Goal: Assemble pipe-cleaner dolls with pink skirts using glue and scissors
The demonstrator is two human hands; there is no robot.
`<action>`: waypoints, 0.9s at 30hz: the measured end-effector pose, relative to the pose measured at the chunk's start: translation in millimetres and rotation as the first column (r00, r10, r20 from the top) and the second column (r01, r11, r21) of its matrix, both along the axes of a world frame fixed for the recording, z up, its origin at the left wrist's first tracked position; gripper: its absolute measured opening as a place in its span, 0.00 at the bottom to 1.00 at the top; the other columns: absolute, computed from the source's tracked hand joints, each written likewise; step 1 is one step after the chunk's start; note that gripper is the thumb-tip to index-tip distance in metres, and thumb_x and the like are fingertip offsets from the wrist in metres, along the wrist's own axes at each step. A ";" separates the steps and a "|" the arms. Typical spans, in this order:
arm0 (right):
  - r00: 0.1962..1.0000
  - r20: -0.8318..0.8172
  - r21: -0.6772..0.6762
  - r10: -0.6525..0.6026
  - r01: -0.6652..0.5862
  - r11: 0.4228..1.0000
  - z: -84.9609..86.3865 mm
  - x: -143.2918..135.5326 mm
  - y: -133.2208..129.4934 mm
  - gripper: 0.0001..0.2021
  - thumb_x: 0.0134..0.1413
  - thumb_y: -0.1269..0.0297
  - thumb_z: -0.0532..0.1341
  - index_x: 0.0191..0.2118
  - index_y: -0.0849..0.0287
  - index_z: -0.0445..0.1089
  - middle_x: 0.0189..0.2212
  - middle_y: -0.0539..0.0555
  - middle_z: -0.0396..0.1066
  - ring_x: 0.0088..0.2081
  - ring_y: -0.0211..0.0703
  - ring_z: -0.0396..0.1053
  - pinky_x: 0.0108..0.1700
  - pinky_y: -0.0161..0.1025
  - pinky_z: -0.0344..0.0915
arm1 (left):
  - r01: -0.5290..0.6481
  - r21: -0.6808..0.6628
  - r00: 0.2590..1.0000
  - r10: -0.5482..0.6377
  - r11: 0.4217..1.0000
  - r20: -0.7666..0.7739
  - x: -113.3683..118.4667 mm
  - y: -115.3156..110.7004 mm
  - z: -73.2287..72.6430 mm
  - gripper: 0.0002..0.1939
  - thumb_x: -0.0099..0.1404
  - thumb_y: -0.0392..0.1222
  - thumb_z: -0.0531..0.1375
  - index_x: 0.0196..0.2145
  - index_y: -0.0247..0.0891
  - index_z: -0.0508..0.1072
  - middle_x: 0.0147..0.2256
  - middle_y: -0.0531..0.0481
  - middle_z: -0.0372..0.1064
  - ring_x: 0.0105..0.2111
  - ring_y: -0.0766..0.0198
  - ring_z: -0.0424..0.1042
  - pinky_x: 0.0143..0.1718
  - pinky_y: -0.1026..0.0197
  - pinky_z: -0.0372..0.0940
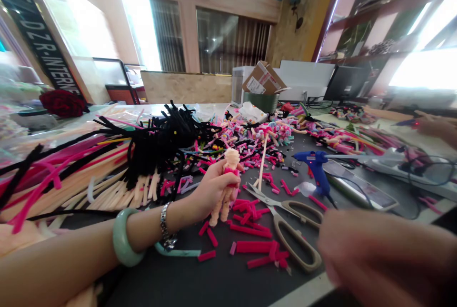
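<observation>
A small doll of cream fuzzy stems with a pink top (223,202) is upright in my left hand (216,188), whose fingers wrap round its body. My right hand (382,254) is large and blurred at the lower right, near the scissors' handles; its fingers are smeared, and whether it holds anything is hidden. Open scissors (285,214) lie on the dark table between my hands. Cut pink pieces (253,246) lie around the blades and below the doll. Behind the scissors is a blue glue gun (317,171).
Black fuzzy stems (157,143) and cream stems (117,193) are heaped on the left. Many small coloured pieces cover the middle. A phone (360,185), a power strip (392,159) and cables lie right. Another person's hand (437,126) is at the far right. A cardboard box (264,78) stands behind.
</observation>
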State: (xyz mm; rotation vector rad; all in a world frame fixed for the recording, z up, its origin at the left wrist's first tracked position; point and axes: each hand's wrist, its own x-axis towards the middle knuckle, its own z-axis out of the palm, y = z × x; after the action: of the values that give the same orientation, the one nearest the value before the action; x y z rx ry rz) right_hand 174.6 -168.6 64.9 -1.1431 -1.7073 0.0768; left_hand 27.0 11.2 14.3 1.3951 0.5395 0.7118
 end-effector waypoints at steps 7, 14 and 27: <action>0.620 0.768 -0.472 -0.157 0.716 0.514 -7.9 43.3 32.2 0.10 0.47 0.56 0.65 0.26 0.56 0.70 0.26 0.56 0.74 0.28 0.52 0.72 0.27 0.41 0.55 | -0.070 -0.008 0.994 0.069 0.997 -0.090 1.0 -4.9 1.9 0.11 0.51 0.35 0.55 0.35 0.36 0.67 0.19 0.58 0.61 0.13 0.72 0.60 0.10 0.72 0.56; 0.687 0.725 -0.625 0.050 0.626 0.467 -12.4 44.0 45.7 0.11 0.47 0.56 0.65 0.27 0.58 0.70 0.29 0.55 0.73 0.31 0.48 0.71 0.26 0.37 0.51 | -0.053 0.044 0.992 0.058 0.998 -0.114 1.6 -3.1 -1.7 0.08 0.52 0.36 0.57 0.33 0.37 0.66 0.15 0.61 0.59 0.12 0.72 0.59 0.11 0.72 0.57; 0.705 0.707 -0.592 -0.064 0.639 0.491 -26.2 38.3 54.2 0.05 0.42 0.63 0.59 0.26 0.58 0.64 0.30 0.58 0.71 0.32 0.50 0.69 0.29 0.38 0.49 | -0.043 -0.077 0.998 0.039 0.996 -0.056 2.1 -4.4 -7.7 0.05 0.55 0.38 0.57 0.27 0.37 0.63 0.16 0.60 0.56 0.12 0.74 0.56 0.10 0.73 0.53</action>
State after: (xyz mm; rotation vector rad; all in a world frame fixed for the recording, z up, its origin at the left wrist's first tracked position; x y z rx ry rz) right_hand 212.9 -114.4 38.7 -2.4897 -1.9591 0.2718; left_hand 29.2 6.8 6.6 1.3363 0.6337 0.6803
